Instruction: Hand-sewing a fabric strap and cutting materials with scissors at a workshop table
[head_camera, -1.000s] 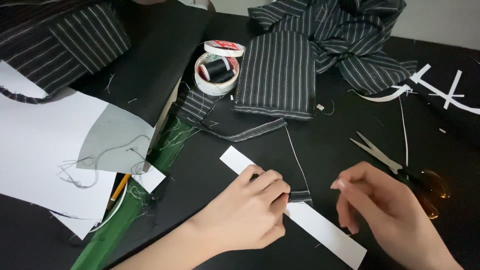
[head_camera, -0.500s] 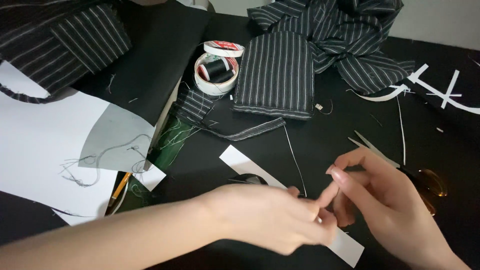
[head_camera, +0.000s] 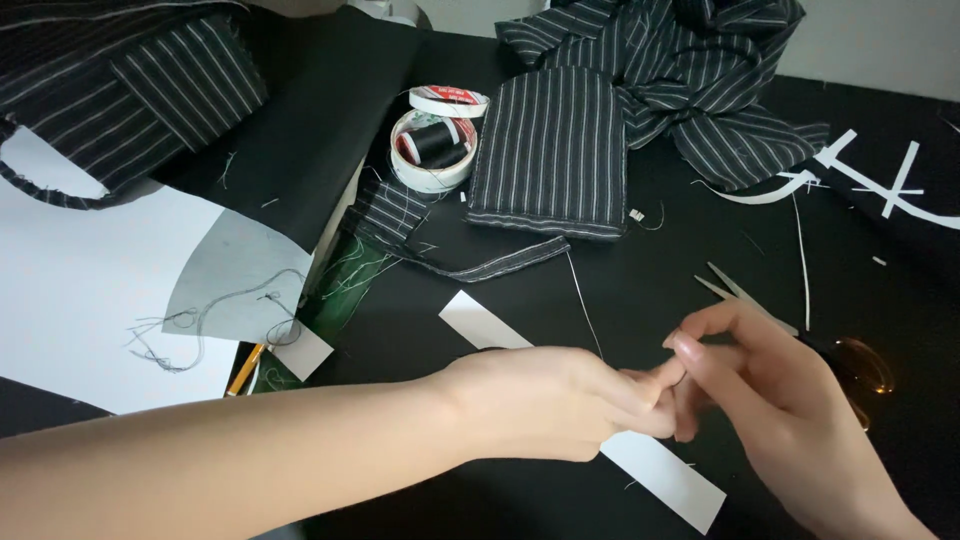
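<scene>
Nearest the camera, left hand and right hand meet fingertip to fingertip above a white paper strip lying diagonally on the black counter. Both grips are pinched closed at the contact point; what is pinched between them is too small to tell. Strip passes under the left hand, its ends showing on either side. Scissors lie just beyond the right hand, blades pointing left, handles partly hidden. To the left: a white paper sheet with loose thread on it and a pencil at its edge. Farther back: an open round tin holding thread spools, beside a rounded striped fabric piece. Bunched striped cloth lies at the far edge.
</scene>
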